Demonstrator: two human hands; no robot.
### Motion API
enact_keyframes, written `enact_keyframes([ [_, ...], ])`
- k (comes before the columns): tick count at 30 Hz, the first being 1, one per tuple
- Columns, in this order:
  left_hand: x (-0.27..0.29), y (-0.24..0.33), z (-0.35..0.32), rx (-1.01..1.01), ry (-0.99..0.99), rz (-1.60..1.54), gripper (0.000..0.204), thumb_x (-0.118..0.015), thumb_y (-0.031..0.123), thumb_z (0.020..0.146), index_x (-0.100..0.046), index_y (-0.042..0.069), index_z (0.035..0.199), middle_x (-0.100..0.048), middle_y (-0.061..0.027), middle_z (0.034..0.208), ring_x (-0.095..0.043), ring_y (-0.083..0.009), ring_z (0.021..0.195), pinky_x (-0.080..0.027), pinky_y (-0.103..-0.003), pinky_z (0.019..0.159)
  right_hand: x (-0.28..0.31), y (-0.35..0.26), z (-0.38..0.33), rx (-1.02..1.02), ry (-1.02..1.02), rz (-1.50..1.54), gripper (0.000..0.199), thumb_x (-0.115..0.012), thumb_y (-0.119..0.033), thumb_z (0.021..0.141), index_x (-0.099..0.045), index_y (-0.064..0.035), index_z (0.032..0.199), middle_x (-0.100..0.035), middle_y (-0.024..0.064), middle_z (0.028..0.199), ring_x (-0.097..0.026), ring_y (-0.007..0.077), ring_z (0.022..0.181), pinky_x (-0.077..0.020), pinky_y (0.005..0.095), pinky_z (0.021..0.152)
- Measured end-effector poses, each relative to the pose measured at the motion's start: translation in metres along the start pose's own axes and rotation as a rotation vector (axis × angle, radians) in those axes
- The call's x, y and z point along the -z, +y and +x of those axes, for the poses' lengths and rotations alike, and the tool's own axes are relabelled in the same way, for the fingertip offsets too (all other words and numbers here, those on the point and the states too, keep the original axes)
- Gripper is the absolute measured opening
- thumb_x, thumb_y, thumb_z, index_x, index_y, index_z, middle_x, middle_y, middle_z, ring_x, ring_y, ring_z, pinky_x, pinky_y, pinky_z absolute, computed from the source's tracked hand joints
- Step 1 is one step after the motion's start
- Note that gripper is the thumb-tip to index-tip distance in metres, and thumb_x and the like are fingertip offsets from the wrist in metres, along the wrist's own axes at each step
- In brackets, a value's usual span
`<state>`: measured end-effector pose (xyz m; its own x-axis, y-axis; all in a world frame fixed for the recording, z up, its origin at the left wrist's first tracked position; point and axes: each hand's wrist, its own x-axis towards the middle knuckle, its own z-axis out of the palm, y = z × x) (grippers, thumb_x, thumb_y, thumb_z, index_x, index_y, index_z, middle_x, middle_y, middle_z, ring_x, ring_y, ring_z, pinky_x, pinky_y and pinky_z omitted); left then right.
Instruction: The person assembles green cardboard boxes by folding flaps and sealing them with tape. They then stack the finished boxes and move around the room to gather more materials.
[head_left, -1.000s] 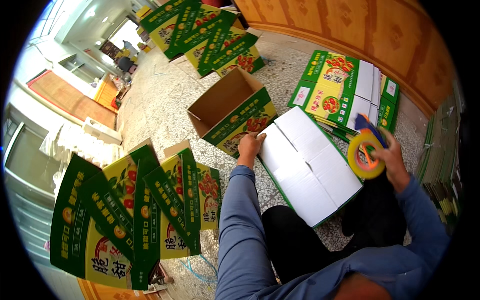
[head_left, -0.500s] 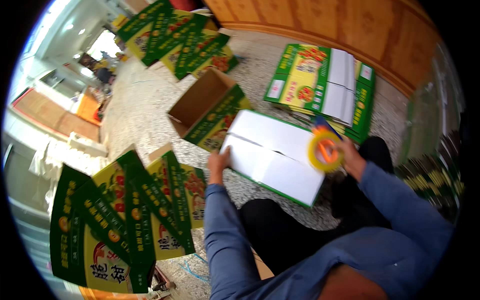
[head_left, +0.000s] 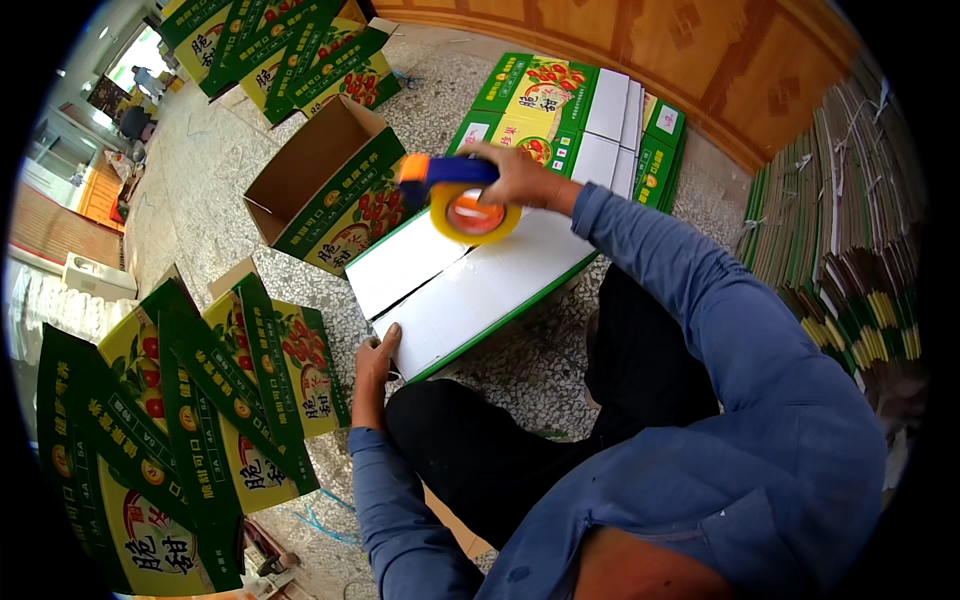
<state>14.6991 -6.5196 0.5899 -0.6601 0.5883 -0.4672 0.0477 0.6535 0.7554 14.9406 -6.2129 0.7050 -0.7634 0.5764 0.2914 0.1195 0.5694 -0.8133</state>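
A carton point(head_left: 490, 305) lies in front of my legs, its white flap side up, with a dark seam running lengthwise and green edges. My left hand point(head_left: 376, 362) grips its near left corner, thumb on the white face and fingers against the end. Above the carton's far half, my right hand point(head_left: 522, 180) is wrapped around a blue and orange tape dispenser point(head_left: 448, 172) with a yellow tape roll. Whether tape runs from the roll to the carton I cannot tell.
An open-topped green and yellow carton point(head_left: 325, 185) stands just beyond. Set-up cartons point(head_left: 190, 420) lean in a row at the left, and more point(head_left: 280, 50) at the far left. Flat cartons point(head_left: 545, 100) are stacked at the back; tied bundles point(head_left: 830, 190) stand at the right.
My right hand has swung the tape dispenser left and away from me, from the carton's right end to over its far part. The carton has turned; my left hand still holds its corner.
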Motion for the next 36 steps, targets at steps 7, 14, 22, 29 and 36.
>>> enact_keyframes([
  [7,0.001,0.009,0.009,0.017,-0.077,0.009,0.057,-0.078,0.042,0.075,-0.061,-0.011,0.087,-0.062,-0.0155,0.067,-0.058,-0.0193,0.046,-0.044,-0.031,0.041,-0.032,-0.010,-0.017,0.271,-0.260,-0.279,0.064,-0.072,-0.009,0.068,-0.051,-0.0072,0.129,-0.060,0.0155,0.107,-0.062,0.0343,0.098,-0.0503,0.0403,0.086],
  [14,-0.002,0.087,-0.005,-0.097,0.011,-0.371,0.048,-0.057,0.041,0.092,-0.062,-0.006,0.086,-0.063,-0.0127,0.068,-0.058,-0.0190,0.048,-0.045,-0.030,0.046,-0.019,-0.016,-0.016,0.245,-0.337,-0.246,0.067,-0.073,-0.013,0.072,-0.047,-0.0109,0.134,-0.057,0.0134,0.098,-0.061,0.0332,0.093,-0.0506,0.0392,0.083],
  [22,-0.049,0.130,-0.025,-0.075,-0.484,-0.852,0.056,-0.039,0.056,0.098,-0.058,0.004,0.107,-0.064,-0.0137,0.090,-0.063,-0.0227,0.071,-0.048,-0.031,0.058,-0.027,-0.012,-0.016,0.318,-0.305,-0.262,0.069,-0.074,-0.012,0.072,-0.048,-0.0119,0.136,-0.056,0.0136,0.094,-0.061,0.0328,0.087,-0.0505,0.0401,0.077],
  [29,-0.062,0.129,-0.020,-0.107,-0.442,-0.962,0.037,-0.048,0.039,0.099,-0.059,0.005,0.106,-0.065,-0.0100,0.087,-0.062,-0.0199,0.068,-0.046,-0.028,0.055,-0.026,-0.011,-0.015,0.350,-0.302,-0.289,0.072,-0.076,-0.009,0.069,-0.049,-0.0122,0.135,-0.057,0.0146,0.092,-0.061,0.0338,0.086,-0.0505,0.0398,0.078],
  [36,-0.038,0.108,-0.006,-0.223,-0.106,-0.691,0.024,-0.064,0.019,0.088,-0.066,-0.002,0.077,-0.066,-0.0087,0.068,-0.060,-0.0140,0.053,-0.043,-0.023,0.048,-0.027,-0.056,-0.003,0.319,-0.447,-0.426,0.063,-0.073,-0.022,0.076,-0.053,-0.0126,0.134,-0.057,0.0144,0.091,-0.061,0.0342,0.083,-0.0496,0.0408,0.073],
])
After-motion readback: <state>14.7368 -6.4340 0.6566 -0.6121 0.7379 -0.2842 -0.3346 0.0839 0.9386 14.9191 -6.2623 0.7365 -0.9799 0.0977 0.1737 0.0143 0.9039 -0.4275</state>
